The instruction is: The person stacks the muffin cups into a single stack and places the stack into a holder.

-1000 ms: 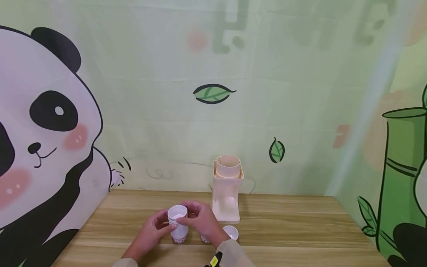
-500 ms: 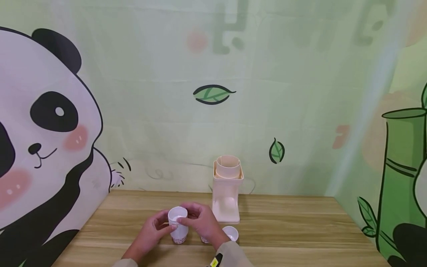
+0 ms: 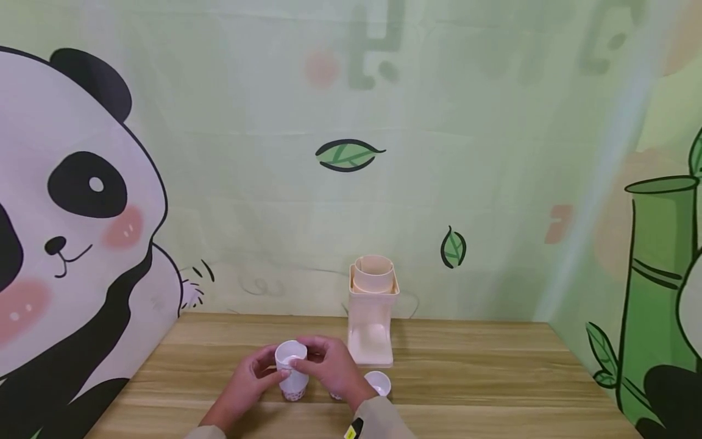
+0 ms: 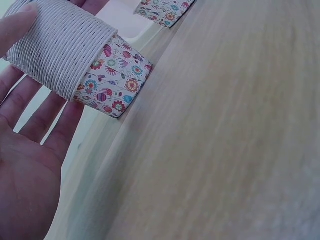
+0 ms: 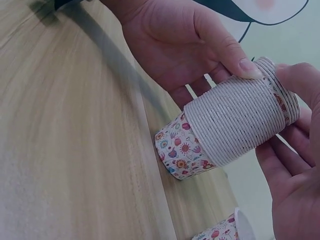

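Observation:
A stack of nested paper cups (image 3: 293, 378) stands upright on the table, its many rims making a ribbed white wall above a floral-print base (image 4: 117, 80). My left hand (image 3: 249, 378) holds the stack from the left, thumb in front and fingers behind. From the right, my right hand (image 3: 334, 369) grips it near the top, around the upper rims. In the right wrist view, a floral band shows between the topmost rims and the rest of the stack (image 5: 237, 120). A single floral paper cup (image 5: 220, 232) stands near my right hand, partly hidden in the head view.
Behind the hands stands a pale pink dispenser (image 3: 370, 323) with a round tube (image 3: 374, 274) on top. A small white cup (image 3: 378, 383) sits by the right forearm. The wooden table (image 3: 482, 378) ends at a panda-printed backdrop (image 3: 263, 201).
Both hands keep their hold on the stack, which has barely moved. The head view has shifted very slightly.

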Demonstrator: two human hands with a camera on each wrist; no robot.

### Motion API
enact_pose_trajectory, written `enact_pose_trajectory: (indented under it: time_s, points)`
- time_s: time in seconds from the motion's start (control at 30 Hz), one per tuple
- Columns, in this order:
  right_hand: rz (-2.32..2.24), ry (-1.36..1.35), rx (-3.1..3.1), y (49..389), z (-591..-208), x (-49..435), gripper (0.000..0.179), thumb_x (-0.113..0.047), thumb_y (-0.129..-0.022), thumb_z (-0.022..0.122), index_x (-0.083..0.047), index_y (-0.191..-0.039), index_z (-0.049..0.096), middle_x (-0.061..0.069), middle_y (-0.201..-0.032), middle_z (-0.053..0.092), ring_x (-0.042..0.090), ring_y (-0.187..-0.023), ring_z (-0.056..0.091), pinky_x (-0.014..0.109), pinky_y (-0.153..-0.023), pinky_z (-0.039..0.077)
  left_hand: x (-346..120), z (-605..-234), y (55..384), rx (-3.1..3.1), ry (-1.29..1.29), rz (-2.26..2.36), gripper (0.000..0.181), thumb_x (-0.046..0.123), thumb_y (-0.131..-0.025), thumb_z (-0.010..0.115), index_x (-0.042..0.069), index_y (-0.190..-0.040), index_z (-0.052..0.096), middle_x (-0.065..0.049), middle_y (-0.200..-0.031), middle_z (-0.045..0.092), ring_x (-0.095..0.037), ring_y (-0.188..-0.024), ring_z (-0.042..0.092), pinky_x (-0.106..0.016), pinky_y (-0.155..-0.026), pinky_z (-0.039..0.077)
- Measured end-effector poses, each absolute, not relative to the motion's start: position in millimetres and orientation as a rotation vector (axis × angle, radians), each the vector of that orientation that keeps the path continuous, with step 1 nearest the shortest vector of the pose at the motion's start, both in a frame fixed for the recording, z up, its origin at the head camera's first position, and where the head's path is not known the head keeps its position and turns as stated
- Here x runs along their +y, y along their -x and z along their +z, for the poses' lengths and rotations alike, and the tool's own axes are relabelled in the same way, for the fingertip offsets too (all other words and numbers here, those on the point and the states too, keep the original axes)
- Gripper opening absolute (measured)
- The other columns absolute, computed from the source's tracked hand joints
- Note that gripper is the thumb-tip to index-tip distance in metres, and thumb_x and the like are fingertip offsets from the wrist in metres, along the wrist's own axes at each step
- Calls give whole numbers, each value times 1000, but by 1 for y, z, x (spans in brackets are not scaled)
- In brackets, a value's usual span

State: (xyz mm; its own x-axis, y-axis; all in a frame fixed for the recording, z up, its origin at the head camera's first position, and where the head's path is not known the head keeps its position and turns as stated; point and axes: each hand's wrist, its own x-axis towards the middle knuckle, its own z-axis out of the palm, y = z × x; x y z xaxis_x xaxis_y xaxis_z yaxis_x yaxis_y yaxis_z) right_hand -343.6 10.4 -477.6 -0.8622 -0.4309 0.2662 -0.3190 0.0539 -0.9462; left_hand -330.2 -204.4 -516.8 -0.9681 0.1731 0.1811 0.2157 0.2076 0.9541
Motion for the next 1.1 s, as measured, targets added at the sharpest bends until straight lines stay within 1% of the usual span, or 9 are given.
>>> enact_pose_trajectory:
  time_s: [0.2, 0.4, 0.47, 0.63, 0.73, 0.9, 1.0, 1.1]
  points:
    - [-1926, 789, 2215, 343, -477, 9, 43, -20, -90, 80, -5, -129, 69, 10, -121, 75, 20, -108, 72, 24, -91, 58, -205, -517, 330, -2429, 373, -1908, 55, 20, -92, 78, 4, -140, 58, -16, -132, 68, -17, -118, 64, -18, -95, 51]
    - [-1943, 767, 2224, 342, -478, 7, 42, -17, -91, 79, -6, -130, 69, 11, -123, 74, 24, -110, 71, 27, -92, 59, -206, -519, 331, -2431, 350, -1916, 55, 22, -91, 78, 5, -140, 58, -16, -133, 67, -22, -121, 63, -19, -95, 51]
    - [-1949, 763, 2228, 342, -479, 7, 43, -19, -91, 79, -7, -131, 68, 10, -124, 74, 21, -111, 71, 26, -93, 58, -207, -519, 332, -2425, 358, -1922, 56, 22, -91, 78, 4, -140, 58, -17, -133, 67, -21, -120, 64, -20, -96, 52]
    - [-1980, 779, 2224, 341, -484, 9, 45, -22, -90, 81, -6, -131, 69, 8, -122, 75, 15, -110, 71, 22, -93, 57, -208, -520, 331, -2402, 425, -1933, 56, 19, -92, 77, 0, -140, 56, -21, -133, 66, -9, -115, 65, -19, -97, 52]
    - [-2003, 790, 2235, 340, -485, 12, 41, -19, -89, 81, -7, -127, 71, 9, -120, 76, 19, -112, 71, 26, -95, 57, -208, -520, 331, -2402, 423, -1925, 56, 18, -92, 77, 0, -140, 56, -19, -132, 67, -5, -112, 65, -18, -97, 51]
    - [-2009, 792, 2313, 334, -483, 26, 37, -18, -89, 81, -3, -122, 73, 15, -121, 75, 33, -115, 70, 40, -100, 57, -207, -520, 331, -2408, 393, -1904, 55, 19, -91, 78, 2, -139, 58, -16, -130, 69, -6, -112, 65, -18, -96, 52]
    - [-2006, 773, 2377, 331, -483, 38, 38, -20, -89, 81, -1, -121, 72, 16, -122, 74, 32, -114, 70, 43, -101, 56, -207, -520, 332, -2409, 415, -1887, 56, 18, -91, 78, 0, -139, 58, -18, -129, 68, -8, -113, 65, -18, -97, 51]
    - [-2025, 726, 2425, 328, -482, 52, 37, -21, -88, 82, -4, -119, 74, 12, -121, 75, 23, -113, 70, 41, -102, 55, -206, -520, 332, -2408, 432, -1885, 56, 17, -90, 79, -1, -138, 57, -20, -129, 68, -7, -112, 65, -18, -97, 51]
